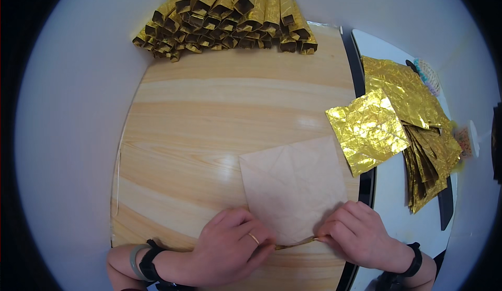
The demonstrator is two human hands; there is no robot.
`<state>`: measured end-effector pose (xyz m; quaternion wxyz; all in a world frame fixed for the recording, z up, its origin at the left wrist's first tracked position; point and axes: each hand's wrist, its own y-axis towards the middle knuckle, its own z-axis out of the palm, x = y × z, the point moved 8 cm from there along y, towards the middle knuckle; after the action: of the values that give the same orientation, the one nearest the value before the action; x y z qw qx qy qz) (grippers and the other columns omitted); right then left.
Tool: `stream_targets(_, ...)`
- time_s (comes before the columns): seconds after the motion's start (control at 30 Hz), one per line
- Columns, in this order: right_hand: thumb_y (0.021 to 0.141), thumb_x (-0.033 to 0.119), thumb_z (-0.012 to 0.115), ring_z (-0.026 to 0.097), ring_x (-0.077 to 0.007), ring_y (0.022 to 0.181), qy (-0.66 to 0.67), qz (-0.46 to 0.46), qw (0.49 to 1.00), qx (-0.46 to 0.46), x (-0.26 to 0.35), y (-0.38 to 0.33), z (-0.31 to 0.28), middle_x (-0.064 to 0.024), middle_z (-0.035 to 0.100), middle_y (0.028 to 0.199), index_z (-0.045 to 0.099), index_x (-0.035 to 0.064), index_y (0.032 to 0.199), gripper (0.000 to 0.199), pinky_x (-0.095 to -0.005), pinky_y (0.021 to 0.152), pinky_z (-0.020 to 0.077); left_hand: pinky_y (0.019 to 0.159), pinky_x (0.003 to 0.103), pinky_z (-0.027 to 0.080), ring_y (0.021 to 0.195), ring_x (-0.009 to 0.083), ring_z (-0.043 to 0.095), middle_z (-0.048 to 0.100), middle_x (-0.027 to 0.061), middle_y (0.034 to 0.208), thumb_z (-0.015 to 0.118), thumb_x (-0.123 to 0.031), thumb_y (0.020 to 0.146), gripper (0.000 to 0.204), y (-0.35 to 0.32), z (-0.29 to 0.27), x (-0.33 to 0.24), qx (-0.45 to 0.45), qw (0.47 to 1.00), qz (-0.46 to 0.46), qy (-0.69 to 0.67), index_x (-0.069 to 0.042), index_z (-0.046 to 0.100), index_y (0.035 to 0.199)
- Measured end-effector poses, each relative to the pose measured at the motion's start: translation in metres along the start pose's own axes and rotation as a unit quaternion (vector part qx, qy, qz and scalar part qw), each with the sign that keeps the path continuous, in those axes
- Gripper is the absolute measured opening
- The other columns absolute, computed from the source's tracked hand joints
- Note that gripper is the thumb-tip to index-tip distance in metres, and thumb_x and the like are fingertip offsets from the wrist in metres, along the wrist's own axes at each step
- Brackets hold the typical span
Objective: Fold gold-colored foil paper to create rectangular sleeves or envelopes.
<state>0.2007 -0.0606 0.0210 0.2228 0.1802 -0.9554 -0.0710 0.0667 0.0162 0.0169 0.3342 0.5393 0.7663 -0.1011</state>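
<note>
Pinching the near edge of a square paper sheet (295, 186), pale side up, the left hand (230, 246) and right hand (361, 236) fold its gold underside up on the wooden surface (209, 113). Loose gold foil sheets (408, 118) lie right; folded gold pieces (230, 16) crowd the far edge.

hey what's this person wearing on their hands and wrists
Both forearms are bare, with no sleeves or gloves in view. The left hand has a thin gold ring on one finger, and its wrist carries a black band next to a pale grey-green bangle. The right hand shows no ring; its wrist wears a black band.
</note>
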Motion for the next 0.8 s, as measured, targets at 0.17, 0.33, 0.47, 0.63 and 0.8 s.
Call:
stream_targets(0.17, 0.081, 0.016, 0.067, 0.054, -0.0188, 0.081, 0.002, 0.015, 1.000, 0.003, -0.003, -0.002, 0.001, -0.0020, 0.055, 0.086, 0.059, 0.0078, 0.095, 0.018, -0.0293, 0.066, 0.0428, 0.062, 0.035, 0.044, 0.070, 0.0220, 0.056, 0.061, -0.0012, 0.073, 0.074, -0.006, 0.068, 0.022, 0.001, -0.001, -0.002, 0.001, 1.000, 0.011, 0.003, -0.013, 0.063, 0.085)
stream_targets(0.33, 0.072, 0.014, 0.067, 0.058, -0.0168, 0.087, -0.065, -0.105, 0.992, 0.034, 0.010, -0.007, -0.007, -0.0017, 0.057, 0.090, 0.061, 0.0086, 0.095, 0.024, -0.0259, 0.072, 0.0471, 0.074, 0.037, 0.047, 0.085, 0.0250, 0.058, 0.063, 0.0044, 0.094, 0.067, -0.004, 0.065, 0.027, 0.002, -0.007, -0.003, 0.004, 0.998, 0.050, 0.036, -0.011, 0.064, 0.091)
stream_targets(0.47, 0.071, 0.013, 0.066, 0.060, -0.0172, 0.090, -0.094, -0.121, 0.988, 0.009, 0.005, -0.005, -0.015, -0.0020, 0.060, 0.094, 0.061, 0.0092, 0.093, 0.023, -0.0258, 0.075, 0.0479, 0.083, 0.038, 0.048, 0.099, 0.0269, 0.057, 0.062, 0.0059, 0.111, 0.066, -0.005, 0.064, 0.034, 0.008, -0.013, -0.008, 0.002, 0.983, 0.082, 0.165, -0.012, 0.066, 0.097)
stream_targets(0.63, 0.072, 0.014, 0.066, 0.061, -0.0201, 0.096, -0.141, -0.037, 0.988, -0.045, -0.005, -0.001, -0.024, -0.0040, 0.062, 0.102, 0.063, 0.0080, 0.097, 0.026, -0.0295, 0.078, 0.0493, 0.090, 0.041, 0.045, 0.104, 0.0267, 0.055, 0.059, 0.0045, 0.122, 0.070, -0.010, 0.068, 0.042, 0.007, 0.000, -0.002, 0.063, 0.993, 0.049, 0.090, -0.018, 0.068, 0.109)
stream_targets(0.8, 0.073, 0.013, 0.064, 0.060, -0.0187, 0.099, -0.006, -0.076, 0.997, 0.010, 0.012, 0.000, -0.013, -0.0039, 0.062, 0.103, 0.064, 0.0078, 0.102, 0.029, -0.0292, 0.079, 0.0493, 0.086, 0.040, 0.044, 0.102, 0.0257, 0.054, 0.057, 0.0048, 0.121, 0.076, -0.020, 0.070, 0.043, 0.007, -0.002, -0.003, 0.062, 0.990, 0.034, 0.120, -0.020, 0.068, 0.112)
